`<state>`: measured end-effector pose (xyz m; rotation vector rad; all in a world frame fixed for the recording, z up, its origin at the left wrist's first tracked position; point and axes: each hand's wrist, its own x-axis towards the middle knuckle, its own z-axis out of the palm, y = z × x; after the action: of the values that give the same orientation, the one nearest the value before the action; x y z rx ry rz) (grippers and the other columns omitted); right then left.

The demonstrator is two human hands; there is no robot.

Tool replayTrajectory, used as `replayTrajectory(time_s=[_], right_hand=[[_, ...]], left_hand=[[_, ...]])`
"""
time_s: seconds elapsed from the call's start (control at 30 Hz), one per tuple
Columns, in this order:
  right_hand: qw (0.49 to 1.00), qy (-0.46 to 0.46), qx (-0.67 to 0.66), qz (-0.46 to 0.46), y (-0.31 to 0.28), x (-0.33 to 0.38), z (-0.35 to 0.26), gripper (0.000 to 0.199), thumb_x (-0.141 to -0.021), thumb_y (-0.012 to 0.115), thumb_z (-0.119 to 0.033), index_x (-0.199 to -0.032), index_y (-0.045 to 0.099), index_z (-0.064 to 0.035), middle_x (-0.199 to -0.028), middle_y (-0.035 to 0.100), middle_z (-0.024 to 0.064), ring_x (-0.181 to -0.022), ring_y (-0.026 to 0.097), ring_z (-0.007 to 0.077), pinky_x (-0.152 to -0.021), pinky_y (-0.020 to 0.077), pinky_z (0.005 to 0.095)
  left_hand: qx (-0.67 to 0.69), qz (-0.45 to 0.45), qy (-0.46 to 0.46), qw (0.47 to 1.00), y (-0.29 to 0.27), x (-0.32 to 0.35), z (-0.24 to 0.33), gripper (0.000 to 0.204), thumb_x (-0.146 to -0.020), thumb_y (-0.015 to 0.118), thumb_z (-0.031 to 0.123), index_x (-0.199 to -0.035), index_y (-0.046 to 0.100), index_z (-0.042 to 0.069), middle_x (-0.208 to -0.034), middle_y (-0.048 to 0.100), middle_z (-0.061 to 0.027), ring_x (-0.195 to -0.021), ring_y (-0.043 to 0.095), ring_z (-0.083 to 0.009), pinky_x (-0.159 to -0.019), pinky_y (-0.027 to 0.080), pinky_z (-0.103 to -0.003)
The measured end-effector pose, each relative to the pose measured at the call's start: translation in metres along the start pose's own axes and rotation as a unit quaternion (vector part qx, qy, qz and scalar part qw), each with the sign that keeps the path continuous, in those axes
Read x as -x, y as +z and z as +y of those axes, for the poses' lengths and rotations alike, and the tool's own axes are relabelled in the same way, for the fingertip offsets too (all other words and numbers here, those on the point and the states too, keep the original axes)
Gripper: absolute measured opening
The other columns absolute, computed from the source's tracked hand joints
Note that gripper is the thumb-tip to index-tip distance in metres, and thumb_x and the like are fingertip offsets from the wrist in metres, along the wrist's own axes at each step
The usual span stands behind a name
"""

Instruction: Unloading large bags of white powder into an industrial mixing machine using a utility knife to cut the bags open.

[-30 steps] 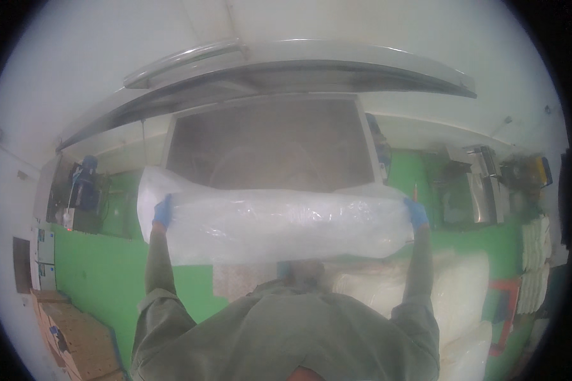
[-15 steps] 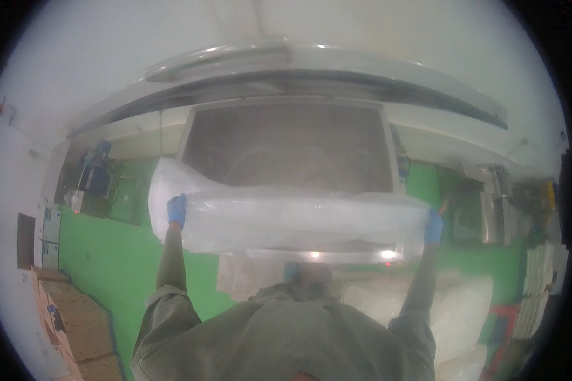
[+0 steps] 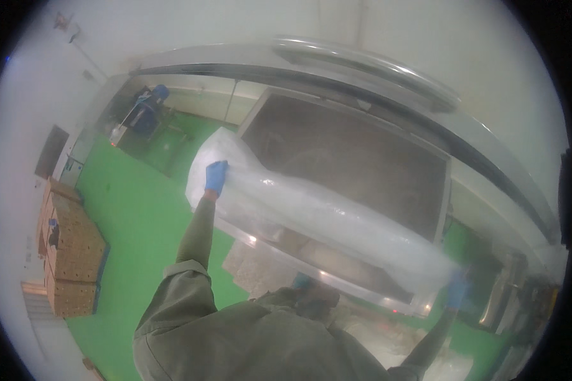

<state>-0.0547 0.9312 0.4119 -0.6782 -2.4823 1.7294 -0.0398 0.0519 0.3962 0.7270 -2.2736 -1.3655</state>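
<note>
A long, translucent white plastic bag or film (image 3: 324, 219) stretches between my two blue-gloved hands. My left hand (image 3: 216, 176) is closed on its upper edge near the left end, where a wide flap bulges out beyond the fingers. At the far right end my right hand (image 3: 457, 291), somewhat blurred, grips the other end. The plastic lies across or just above the front part of a large grey rectangular surface (image 3: 362, 159) with a metal frame; whether it touches cannot be made out. Part of that frame's shiny front rim (image 3: 286, 257) shows between the plastic and my body.
A curved, pale hood or lid (image 3: 375, 70) with a long bar spans the far side. Blue equipment (image 3: 145, 114) stands at the far left on the green floor (image 3: 133, 190). Brown boxes (image 3: 76, 260) are stacked left. Whitish material (image 3: 394, 340) lies near me at lower right.
My view has turned, so the grey surface now slants down to the right. More of the front rim shows below the plastic. Both hands keep hold of it.
</note>
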Motion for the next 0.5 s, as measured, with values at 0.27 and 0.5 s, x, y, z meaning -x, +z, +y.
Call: replayTrajectory(time_s=[0.27, 0.5], right_hand=[[0.958, -0.119, 0.003, -0.262, 0.232, 0.077, -0.089, 0.071, -0.079, 0.055, -0.004, -0.138, 0.015, -0.0006, -0.143, 0.018, 0.0124, -0.132, 0.015, 0.0167, -0.105, 0.0150, 0.0264], [0.945, -0.070, -0.166, -0.272, 0.475, 0.121, -0.070, 0.058, -0.085, 0.056, -0.020, -0.132, 0.029, 0.0022, -0.119, 0.044, 0.0041, -0.082, 0.045, 0.0102, -0.072, 0.0407, 0.0238]], left_hand=[[-0.570, 0.270, 0.298, 0.716, -0.261, -0.184, -0.022, 0.033, -0.086, 0.044, 0.034, -0.083, 0.056, 0.004, -0.077, 0.059, -0.0179, -0.066, 0.056, -0.0346, -0.057, 0.044, -0.045], [-0.193, 0.195, 0.165, 0.947, -0.114, -0.114, 0.151, 0.053, -0.082, 0.055, 0.040, -0.112, 0.050, -0.003, -0.105, 0.054, -0.0250, -0.101, 0.051, -0.0362, -0.088, 0.039, -0.041]])
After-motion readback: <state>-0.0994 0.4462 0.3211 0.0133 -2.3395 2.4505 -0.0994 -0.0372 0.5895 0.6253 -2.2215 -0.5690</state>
